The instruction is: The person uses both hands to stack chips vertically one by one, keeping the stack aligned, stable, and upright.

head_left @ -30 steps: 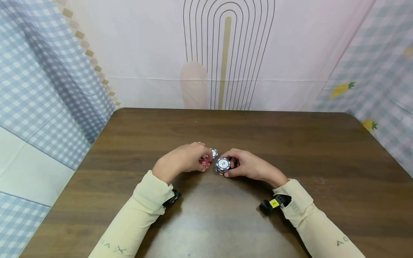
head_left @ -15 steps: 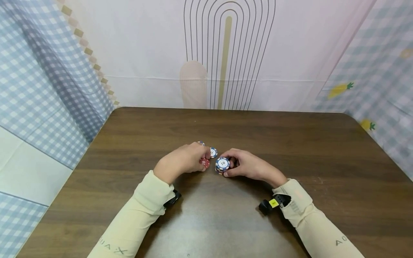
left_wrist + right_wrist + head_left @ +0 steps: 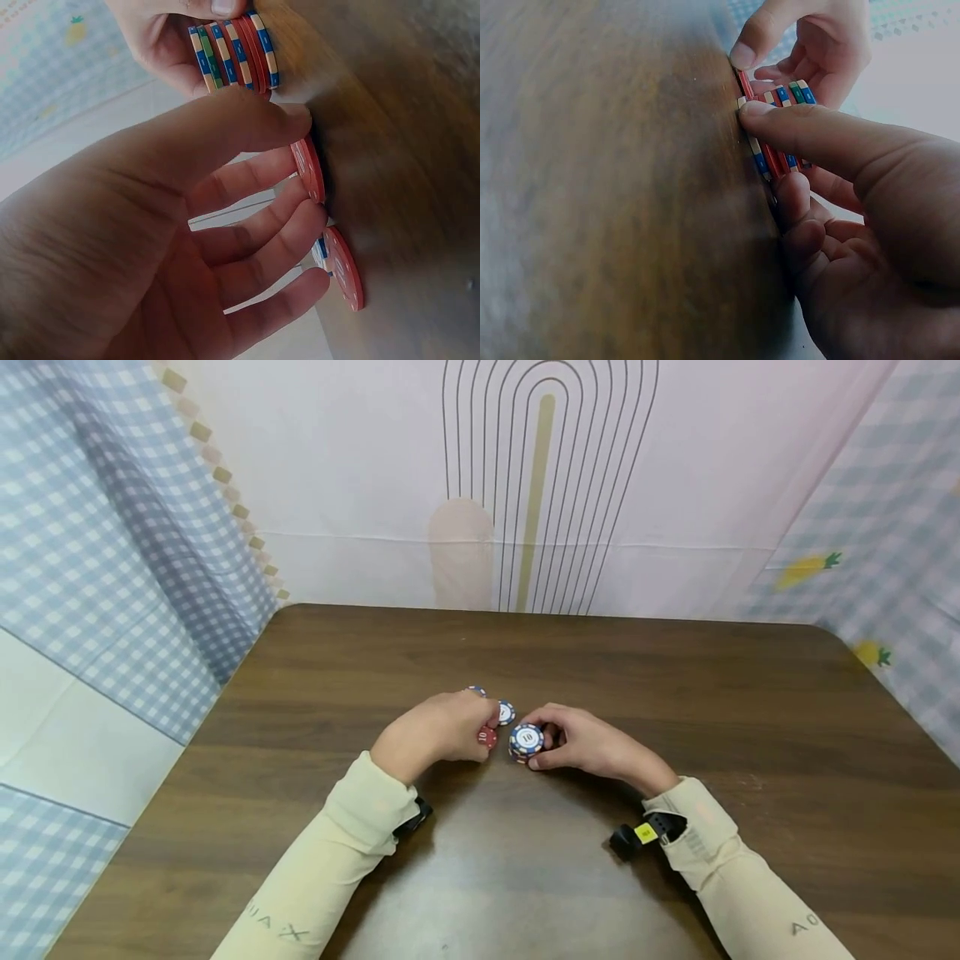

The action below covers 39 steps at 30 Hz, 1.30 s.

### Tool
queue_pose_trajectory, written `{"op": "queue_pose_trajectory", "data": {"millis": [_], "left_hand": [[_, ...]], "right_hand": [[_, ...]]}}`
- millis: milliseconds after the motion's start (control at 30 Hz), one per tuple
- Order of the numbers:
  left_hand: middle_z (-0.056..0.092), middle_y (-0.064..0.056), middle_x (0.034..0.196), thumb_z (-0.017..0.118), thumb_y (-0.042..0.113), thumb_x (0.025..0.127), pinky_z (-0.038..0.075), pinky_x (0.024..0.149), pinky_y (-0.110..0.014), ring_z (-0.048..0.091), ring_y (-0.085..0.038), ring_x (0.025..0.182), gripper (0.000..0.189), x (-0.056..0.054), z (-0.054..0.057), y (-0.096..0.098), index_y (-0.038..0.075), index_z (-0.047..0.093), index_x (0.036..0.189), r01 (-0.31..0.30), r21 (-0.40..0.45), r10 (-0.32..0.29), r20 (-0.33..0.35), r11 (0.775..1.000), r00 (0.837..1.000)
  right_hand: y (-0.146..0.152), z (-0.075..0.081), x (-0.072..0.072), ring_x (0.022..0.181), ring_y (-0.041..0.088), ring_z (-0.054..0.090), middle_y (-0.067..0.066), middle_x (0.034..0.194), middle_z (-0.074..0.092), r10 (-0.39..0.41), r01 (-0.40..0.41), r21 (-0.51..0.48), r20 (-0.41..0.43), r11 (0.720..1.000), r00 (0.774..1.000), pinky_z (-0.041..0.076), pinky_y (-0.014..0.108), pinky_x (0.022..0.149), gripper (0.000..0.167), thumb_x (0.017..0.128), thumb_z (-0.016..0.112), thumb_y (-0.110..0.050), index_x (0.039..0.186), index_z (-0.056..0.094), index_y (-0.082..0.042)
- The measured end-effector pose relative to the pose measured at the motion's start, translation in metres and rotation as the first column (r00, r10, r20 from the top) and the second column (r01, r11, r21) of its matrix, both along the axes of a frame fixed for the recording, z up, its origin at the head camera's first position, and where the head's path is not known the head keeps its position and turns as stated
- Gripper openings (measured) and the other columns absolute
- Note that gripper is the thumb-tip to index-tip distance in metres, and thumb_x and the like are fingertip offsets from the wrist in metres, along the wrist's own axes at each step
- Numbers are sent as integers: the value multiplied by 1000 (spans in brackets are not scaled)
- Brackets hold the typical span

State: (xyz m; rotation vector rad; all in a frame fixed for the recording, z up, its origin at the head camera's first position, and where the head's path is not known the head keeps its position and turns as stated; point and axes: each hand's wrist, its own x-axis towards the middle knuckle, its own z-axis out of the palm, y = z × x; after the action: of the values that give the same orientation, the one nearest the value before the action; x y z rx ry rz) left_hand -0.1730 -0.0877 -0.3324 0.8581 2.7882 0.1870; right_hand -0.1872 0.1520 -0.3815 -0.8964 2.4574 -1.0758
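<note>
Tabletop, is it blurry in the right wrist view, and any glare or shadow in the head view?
Right wrist view: tabletop blurred, grain smeared; head view: pale glare at its near middle, dark shadows along inner sides of left sleeve and right sleeve.

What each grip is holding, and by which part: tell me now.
The right grip holds the stack of chips by its sides. The left grip pinches a single red chip by its rim.

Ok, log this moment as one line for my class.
left hand: pinches red chip | right hand: grips chip stack | blue-and-white chip: beside left hand
</note>
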Motion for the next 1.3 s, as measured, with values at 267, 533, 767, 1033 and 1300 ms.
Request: {"op": "queue_pose_trajectory", "data": {"millis": [267, 533, 767, 1033, 1300], "left_hand": [[60, 4, 80, 74, 15, 87, 49, 70, -35, 57, -17, 78, 13, 1, -2, 5, 17, 62, 84, 33, -96, -39, -63, 995, 997], [61, 4, 83, 77, 14, 85, 49, 67, -32, 57, -16, 75, 13, 6, 7, 4, 16, 64, 87, 42, -97, -43, -4, 994, 999], [57, -2, 97, 77, 21, 84, 49, 72, -32, 57, -18, 87, 20, 8, 15, 6, 15, 63, 97, 44, -45, -44, 1, 998, 999], [57, -8, 100, 80, 18, 83, 52, 81, -35, 57, -24, 91, 28, 10, 21, 10, 7, 66, 105, 80, 96, -66, -141, 992, 988], [60, -9, 106, 78, 15, 88, 51, 84, -35, 58, -25, 94, 27, 14, 21, 20, 6, 68, 112, 187, 267, -129, -220, 945, 967]], "right_hand": [[2, -2, 1, 88, 17, 56, 3, 97, 60, 3, -3, -4, 8, 1000, 1000, 48, 28, 76, 42, 88, 87, -18, 125, 70, -8], [2, 0, 1, 89, 16, 57, 1, 98, 61, -4, 4, 14, -3, 1000, 1000, 48, 28, 76, 42, 88, 86, -19, 126, 69, -10], [1, 3, 0, 89, 18, 57, 2, 98, 61, 0, 0, 6, 6, 1000, 1000, 49, 29, 75, 43, 88, 86, -18, 127, 69, -9], [0, 3, -1, 88, 18, 57, 2, 98, 61, 6, -6, -1, 1, 1000, 1000, 49, 29, 76, 43, 88, 86, -17, 127, 69, -9], [2, 1, -1, 87, 17, 56, 1, 93, 61, 17, -17, -6, -14, 1000, 1000, 47, 30, 76, 35, 88, 86, -20, 116, 68, -10]]}}
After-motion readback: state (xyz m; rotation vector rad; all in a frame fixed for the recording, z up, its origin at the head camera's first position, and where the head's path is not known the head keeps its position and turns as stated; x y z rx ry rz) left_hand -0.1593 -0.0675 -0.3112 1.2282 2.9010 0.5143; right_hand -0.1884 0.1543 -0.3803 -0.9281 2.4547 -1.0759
